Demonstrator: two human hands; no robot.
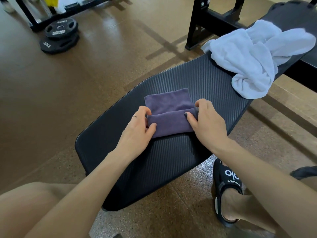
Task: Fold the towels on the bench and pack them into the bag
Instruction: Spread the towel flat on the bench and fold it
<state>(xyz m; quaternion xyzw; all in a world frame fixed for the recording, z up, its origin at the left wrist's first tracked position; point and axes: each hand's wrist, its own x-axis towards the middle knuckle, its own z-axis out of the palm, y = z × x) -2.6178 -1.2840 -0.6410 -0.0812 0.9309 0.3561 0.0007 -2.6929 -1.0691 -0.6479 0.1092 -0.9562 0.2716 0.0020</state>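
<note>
On the desk, the left hand and right hand are each pinching an end of the purple towel, folding it. Far right, the white towel is lying crumpled, unfolded. No bag is showing; packing seems not yet begun.

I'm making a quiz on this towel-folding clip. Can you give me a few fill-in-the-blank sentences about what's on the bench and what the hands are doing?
1. Both hands, the left hand and the right hand, pinch the ends of the ______ towel.
2. The white towel lies ______ on the bench, not folded.
3. On the floor at upper left, two weight ______ are stacked.
4. The foot beside the bench wears a black ______.

Missing words: purple; crumpled; plates; sandal
</note>
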